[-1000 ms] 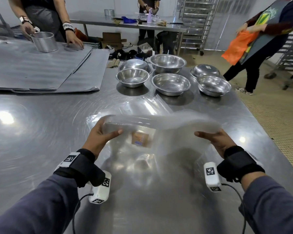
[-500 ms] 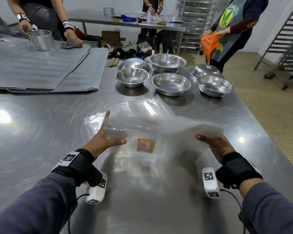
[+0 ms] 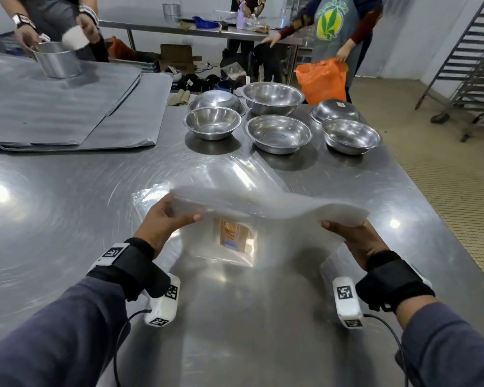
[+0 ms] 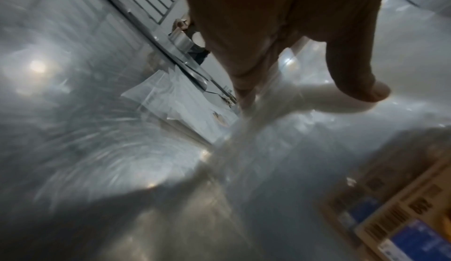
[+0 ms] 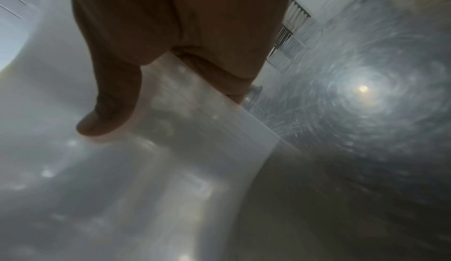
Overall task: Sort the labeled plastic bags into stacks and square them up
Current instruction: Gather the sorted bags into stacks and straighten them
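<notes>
While both hands hold it up, I see the bag stack (image 3: 263,203) sagging above the surface (image 3: 53,219).
Left hand (image 3: 162,222) and right hand (image 3: 358,241) each pinch an end, thumbs on top; a labeled bag (image 3: 232,236) lies flat beneath.

Both arms out front, sleeves dark, black wrist straps w/ cameras. Left hand (image 3: 162,222) up off the table, thumb on top, pinching the stack of bags (image 3: 266,202) at its left edge. Right hand (image 3: 358,241) pinches the right edge, thumb on top too.
</notes>
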The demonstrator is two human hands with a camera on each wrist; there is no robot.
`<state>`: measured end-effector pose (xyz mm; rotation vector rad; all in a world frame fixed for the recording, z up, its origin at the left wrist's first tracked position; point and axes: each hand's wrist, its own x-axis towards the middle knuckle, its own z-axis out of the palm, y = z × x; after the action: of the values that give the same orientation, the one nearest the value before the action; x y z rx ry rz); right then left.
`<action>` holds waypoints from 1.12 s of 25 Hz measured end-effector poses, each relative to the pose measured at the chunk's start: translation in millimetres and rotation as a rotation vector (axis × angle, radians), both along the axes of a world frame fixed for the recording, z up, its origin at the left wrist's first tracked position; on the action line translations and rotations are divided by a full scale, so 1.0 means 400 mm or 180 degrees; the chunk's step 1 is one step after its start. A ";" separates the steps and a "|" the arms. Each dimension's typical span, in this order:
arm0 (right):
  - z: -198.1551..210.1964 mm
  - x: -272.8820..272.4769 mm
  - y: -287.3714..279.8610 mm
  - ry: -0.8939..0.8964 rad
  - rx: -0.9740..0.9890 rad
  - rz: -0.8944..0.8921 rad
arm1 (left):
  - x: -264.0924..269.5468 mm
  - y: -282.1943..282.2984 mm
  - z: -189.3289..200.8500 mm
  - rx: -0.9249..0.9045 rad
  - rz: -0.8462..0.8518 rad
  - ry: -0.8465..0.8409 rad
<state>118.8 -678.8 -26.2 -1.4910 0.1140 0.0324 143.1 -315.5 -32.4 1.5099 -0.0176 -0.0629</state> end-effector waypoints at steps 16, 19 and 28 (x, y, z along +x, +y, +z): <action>0.002 -0.036 0.022 0.0030 -0.0230 -0.0002 | -0.044 0.027 0.015 0.0337 -0.0830 0.0024; -0.006 -0.031 0.033 0.0137 -0.0444 -0.0320 | -0.060 0.025 0.014 0.0303 -0.0453 0.0060; -0.015 -0.045 0.056 0.0122 -0.0253 -0.0788 | -0.079 -0.008 -0.015 0.0586 0.0092 -0.0303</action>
<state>101.0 -656.2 -32.3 -1.5464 0.3331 -0.1448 111.3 -318.7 -38.5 1.6957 -0.0682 0.0315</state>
